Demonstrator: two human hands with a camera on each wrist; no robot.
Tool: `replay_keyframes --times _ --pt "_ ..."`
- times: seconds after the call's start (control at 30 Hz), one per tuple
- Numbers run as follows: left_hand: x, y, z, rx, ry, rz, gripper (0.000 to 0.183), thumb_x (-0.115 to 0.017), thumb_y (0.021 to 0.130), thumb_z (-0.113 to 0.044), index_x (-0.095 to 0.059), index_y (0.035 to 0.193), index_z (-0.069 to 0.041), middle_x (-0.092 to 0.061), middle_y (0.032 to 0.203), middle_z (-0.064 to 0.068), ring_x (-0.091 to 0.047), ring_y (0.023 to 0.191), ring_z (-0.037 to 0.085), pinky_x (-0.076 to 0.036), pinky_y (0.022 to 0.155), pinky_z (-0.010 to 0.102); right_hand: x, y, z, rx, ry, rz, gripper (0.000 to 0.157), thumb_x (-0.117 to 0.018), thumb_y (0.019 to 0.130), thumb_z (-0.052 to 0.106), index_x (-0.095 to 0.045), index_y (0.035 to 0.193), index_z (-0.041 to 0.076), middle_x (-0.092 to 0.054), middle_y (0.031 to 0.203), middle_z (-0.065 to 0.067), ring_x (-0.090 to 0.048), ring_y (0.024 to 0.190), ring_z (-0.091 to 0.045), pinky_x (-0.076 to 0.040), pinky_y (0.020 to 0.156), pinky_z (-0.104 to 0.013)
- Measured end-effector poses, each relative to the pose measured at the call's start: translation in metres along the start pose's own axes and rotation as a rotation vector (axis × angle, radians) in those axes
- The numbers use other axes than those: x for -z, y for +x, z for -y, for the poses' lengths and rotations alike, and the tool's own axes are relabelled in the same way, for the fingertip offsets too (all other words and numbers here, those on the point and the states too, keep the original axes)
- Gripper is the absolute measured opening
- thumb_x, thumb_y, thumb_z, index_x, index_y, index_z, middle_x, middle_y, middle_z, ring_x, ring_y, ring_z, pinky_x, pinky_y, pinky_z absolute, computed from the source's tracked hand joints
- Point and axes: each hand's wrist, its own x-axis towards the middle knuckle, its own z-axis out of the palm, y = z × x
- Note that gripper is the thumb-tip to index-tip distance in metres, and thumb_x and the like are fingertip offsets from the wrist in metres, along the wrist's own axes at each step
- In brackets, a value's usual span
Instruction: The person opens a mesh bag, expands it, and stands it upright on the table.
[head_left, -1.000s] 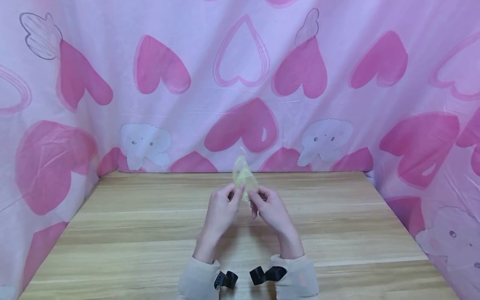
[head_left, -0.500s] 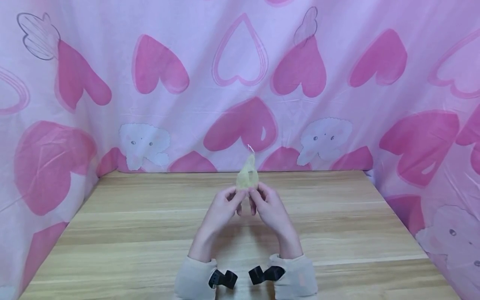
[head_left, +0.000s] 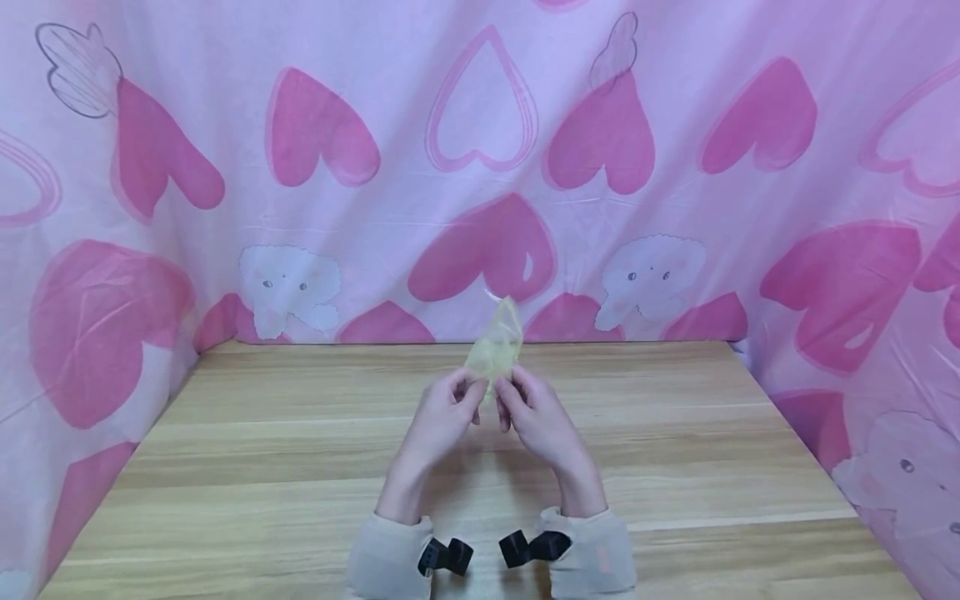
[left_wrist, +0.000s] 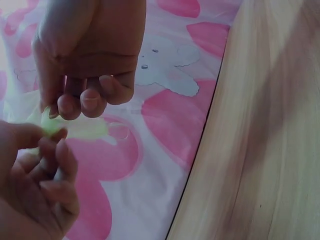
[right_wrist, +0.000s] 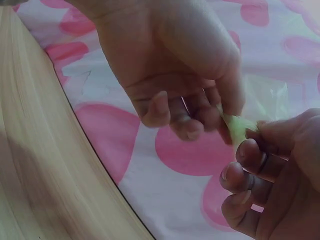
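A small, sheer pale-yellow piece that looks like a thin bag (head_left: 501, 337) stands up from both hands in the head view, leaning right, with a thin white string (head_left: 491, 294) at its top. My left hand (head_left: 442, 417) pinches its lower edge between thumb and forefinger. Close beside it, my right hand (head_left: 536, 417) pinches the same edge. In the left wrist view the bag (left_wrist: 82, 129) lies partly behind my right hand (left_wrist: 90, 50). The right wrist view shows its translucent upper part (right_wrist: 267, 95). The fingers hide the pinched edge, so I cannot tell whether it is an opening.
Below the hands lies a wood-grain table (head_left: 262, 467). A pink curtain with hearts and cartoon animals (head_left: 480, 108) encloses its back and sides. Black wrist cameras (head_left: 536, 548) are strapped over the pale sleeves (head_left: 592, 554).
The bag has shifted in the fingers: narrow and upright half a second ago, it now spreads and leans right, its string swinging left. Both hands stay nearly in place.
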Motion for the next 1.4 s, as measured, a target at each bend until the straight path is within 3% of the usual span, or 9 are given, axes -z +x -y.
replay_keyframes --times 0.23,0.37,0.47,0.73,0.83,0.93,1.03,1.2,1.4 --pt "-0.004 0.001 -0.001 -0.081 0.296 -0.250 0.023 -0.058 0.095 -0.019 -0.058 0.073 -0.014 -0.041 0.050 -0.007 -0.036 0.042 0.009 -0.028 0.040 0.027 0.000 -0.001 0.001 -0.019 -0.046 -0.044 0.025 -0.052 0.103 0.019 -0.054 0.083 0.004 -0.052 0.059 -0.009 -0.046 0.049 -0.017 -0.030 0.044 -0.025" --pt "-0.006 0.001 0.000 -0.084 0.417 -0.339 0.026 -0.058 0.092 -0.020 -0.055 0.067 -0.017 -0.040 0.051 -0.009 -0.037 0.044 0.009 -0.031 0.042 0.030 -0.002 0.000 0.002 -0.026 -0.035 -0.035 0.022 -0.051 0.103 0.016 -0.055 0.089 -0.001 -0.053 0.061 -0.009 -0.051 0.052 -0.020 -0.034 0.045 -0.024" --pt "-0.005 0.002 0.001 -0.063 0.336 -0.290 0.026 -0.058 0.093 -0.020 -0.055 0.068 -0.016 -0.043 0.052 -0.006 -0.041 0.045 0.011 -0.033 0.043 0.029 -0.002 0.000 0.003 -0.032 -0.021 -0.028 0.020 -0.050 0.103 0.015 -0.056 0.089 0.002 -0.053 0.061 -0.009 -0.053 0.055 -0.029 -0.037 0.046 -0.025" --pt "0.000 0.001 0.004 0.093 -0.123 0.045 0.035 -0.058 0.099 -0.038 -0.060 0.083 -0.007 -0.055 0.061 0.008 -0.044 0.052 0.018 -0.029 0.049 0.025 0.002 -0.001 0.003 -0.049 0.004 -0.009 0.019 -0.047 0.105 0.018 -0.057 0.093 0.006 -0.052 0.063 -0.011 -0.052 0.060 -0.038 -0.038 0.050 -0.025" --pt "-0.002 0.002 0.005 0.127 -0.204 0.044 0.030 -0.059 0.099 -0.030 -0.060 0.082 -0.005 -0.053 0.060 0.006 -0.044 0.052 0.017 -0.029 0.048 0.024 0.002 0.000 0.003 -0.054 0.010 -0.008 0.017 -0.048 0.104 0.016 -0.058 0.095 0.005 -0.053 0.064 -0.015 -0.051 0.056 -0.029 -0.035 0.049 -0.024" --pt "-0.005 0.003 0.005 0.148 -0.219 -0.042 0.023 -0.060 0.096 -0.020 -0.060 0.080 -0.004 -0.050 0.057 0.003 -0.048 0.051 0.017 -0.031 0.048 0.023 0.001 0.000 0.002 -0.057 -0.004 -0.020 0.017 -0.050 0.103 0.014 -0.057 0.091 0.004 -0.053 0.063 -0.017 -0.047 0.053 -0.020 -0.031 0.047 -0.024" --pt "-0.009 0.002 0.005 0.128 -0.129 -0.162 0.021 -0.060 0.092 -0.015 -0.060 0.074 -0.005 -0.048 0.053 0.000 -0.047 0.047 0.014 -0.031 0.044 0.023 0.000 0.000 0.003 -0.049 -0.035 -0.025 0.020 -0.051 0.103 0.014 -0.056 0.085 0.005 -0.053 0.060 -0.015 -0.044 0.049 -0.017 -0.029 0.045 -0.024" --pt "-0.015 0.002 0.008 0.031 0.236 -0.312 0.032 -0.059 0.090 -0.018 -0.052 0.059 -0.016 -0.041 0.048 -0.007 -0.036 0.043 0.009 -0.026 0.040 0.027 -0.003 0.001 0.003 -0.039 -0.070 0.011 0.021 -0.051 0.102 0.012 -0.056 0.082 0.007 -0.053 0.059 -0.011 -0.043 0.048 -0.016 -0.031 0.044 -0.023" --pt "-0.014 0.000 0.008 -0.069 0.428 -0.294 0.036 -0.061 0.089 -0.016 -0.048 0.056 -0.019 -0.038 0.049 -0.010 -0.036 0.045 0.008 -0.031 0.043 0.028 0.000 -0.001 -0.002 -0.117 -0.151 -0.075 0.018 -0.059 0.097 0.016 -0.052 0.082 0.008 -0.054 0.060 -0.008 -0.049 0.050 -0.017 -0.034 0.044 -0.025"
